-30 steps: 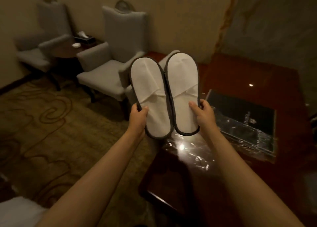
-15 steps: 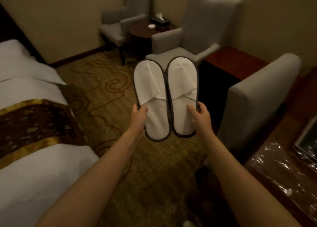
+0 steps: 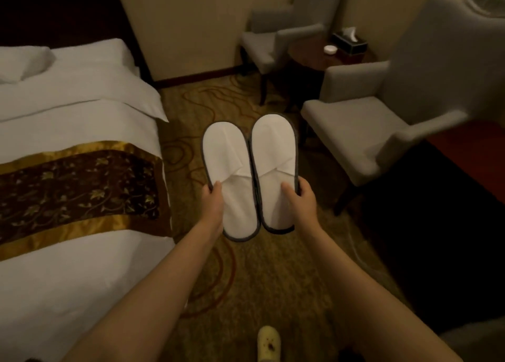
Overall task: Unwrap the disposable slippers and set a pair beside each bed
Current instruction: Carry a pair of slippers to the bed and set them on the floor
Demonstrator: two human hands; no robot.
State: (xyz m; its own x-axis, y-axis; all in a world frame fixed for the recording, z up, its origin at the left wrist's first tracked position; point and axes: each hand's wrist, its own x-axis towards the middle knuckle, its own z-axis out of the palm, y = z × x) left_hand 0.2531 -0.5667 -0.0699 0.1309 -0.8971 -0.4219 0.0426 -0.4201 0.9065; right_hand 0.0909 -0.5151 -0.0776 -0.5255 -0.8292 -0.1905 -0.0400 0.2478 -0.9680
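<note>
Two white disposable slippers with grey edging are held side by side in the air over the patterned carpet, toes pointing away from me. My left hand (image 3: 214, 201) grips the outer edge of the left slipper (image 3: 228, 153). My right hand (image 3: 299, 197) grips the outer edge of the right slipper (image 3: 273, 148). Both slippers are out of any wrapper. A bed (image 3: 82, 110) with white linen and a gold-and-brown runner fills the left side, its edge just left of the slippers.
A grey armchair (image 3: 382, 121) stands at the right, a second one (image 3: 273, 39) at the back. Between them a dark round table (image 3: 308, 58) carries a tissue box (image 3: 349, 43). A dark red table edge (image 3: 470, 153) shows far right. My foot in a pale shoe (image 3: 269, 342) is at the bottom.
The view has swung left from the dark table toward the bed. Both hands have kept hold of the slippers and carried them lower, closer to the bed's side.
</note>
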